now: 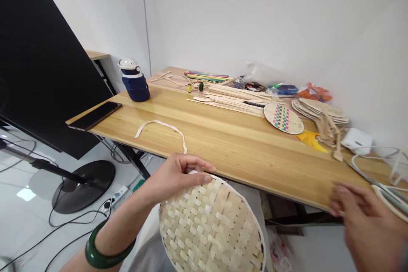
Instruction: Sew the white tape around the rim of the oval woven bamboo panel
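Note:
My left hand (183,176) grips the upper edge of a round woven bamboo fan panel (212,225), thumb on its face and fingers behind. White tape binds the panel's rim, and small dark marks like stitches run along it. From behind my left hand a loose white strip of tape (168,125) curls onto the table. My right hand (366,216) is out at the right by the table's front edge, apart from the panel and blurred. Its thumb and fingers are pinched together; whatever they hold is too small to make out. Scissors (387,195) lie just beyond it.
On the wooden table (223,136) stand a blue bottle (135,85) and thread spools (201,86). Bamboo strips (229,100), a colourful woven disc (283,118), stacked discs (318,108) and a white box (357,140) lie farther back. A phone (95,115) rests at left; cables cross the floor.

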{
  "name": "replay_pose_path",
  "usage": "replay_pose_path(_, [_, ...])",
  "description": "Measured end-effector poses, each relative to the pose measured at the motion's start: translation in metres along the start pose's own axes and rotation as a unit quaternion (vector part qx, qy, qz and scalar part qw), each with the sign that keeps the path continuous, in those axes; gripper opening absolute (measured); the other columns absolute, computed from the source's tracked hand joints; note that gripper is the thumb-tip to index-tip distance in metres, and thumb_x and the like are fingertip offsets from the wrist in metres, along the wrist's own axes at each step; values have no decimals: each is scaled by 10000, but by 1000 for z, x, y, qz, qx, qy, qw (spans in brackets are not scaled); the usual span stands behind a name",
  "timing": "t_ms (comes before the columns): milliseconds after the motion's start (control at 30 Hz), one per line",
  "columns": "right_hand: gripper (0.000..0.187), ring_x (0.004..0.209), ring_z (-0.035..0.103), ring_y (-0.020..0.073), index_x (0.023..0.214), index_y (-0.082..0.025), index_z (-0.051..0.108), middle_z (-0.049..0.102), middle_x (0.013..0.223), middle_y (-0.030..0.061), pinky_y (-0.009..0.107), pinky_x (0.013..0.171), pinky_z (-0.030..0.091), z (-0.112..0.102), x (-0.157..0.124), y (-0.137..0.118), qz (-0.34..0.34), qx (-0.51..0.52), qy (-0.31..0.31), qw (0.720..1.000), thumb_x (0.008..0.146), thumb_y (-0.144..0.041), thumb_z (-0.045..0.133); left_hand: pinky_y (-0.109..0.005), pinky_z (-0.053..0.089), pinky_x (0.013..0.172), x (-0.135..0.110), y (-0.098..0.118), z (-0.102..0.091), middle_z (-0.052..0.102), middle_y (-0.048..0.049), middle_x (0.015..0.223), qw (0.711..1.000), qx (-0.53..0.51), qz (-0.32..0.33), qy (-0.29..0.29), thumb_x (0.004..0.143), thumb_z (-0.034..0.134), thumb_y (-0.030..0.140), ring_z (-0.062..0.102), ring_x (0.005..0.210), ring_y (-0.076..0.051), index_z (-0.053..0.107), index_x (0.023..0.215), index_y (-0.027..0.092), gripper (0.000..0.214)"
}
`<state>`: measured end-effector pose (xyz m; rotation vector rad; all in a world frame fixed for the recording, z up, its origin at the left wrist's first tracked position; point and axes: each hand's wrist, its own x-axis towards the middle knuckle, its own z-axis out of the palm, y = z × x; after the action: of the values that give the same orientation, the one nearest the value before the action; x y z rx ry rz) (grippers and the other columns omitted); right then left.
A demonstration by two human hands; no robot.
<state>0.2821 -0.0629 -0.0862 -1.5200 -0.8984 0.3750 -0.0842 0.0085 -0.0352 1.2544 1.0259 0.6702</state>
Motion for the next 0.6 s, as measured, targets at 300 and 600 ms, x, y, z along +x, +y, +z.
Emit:
replay_pose_path(300, [138,573,607,105,851,-197,747,695,691,13,185,511,463,128,-56,-78,-35,83,-450,889,855,-269,630,-166,403,590,-1,7,0,737,11,724,998,13,42,-33,744,764,291,570,641,-87,791,766,193,104])
replay_pose_path(600, [163,718,685,147,862,-222,778,767,815,29,202,615,505,130,-55,-79,-44,67,-481,873,859,-279,625,-169,425,626,0,7,-1,746,7,754,998,7,40,-44,755,756,288,597,673,-96,795,783,201,100])
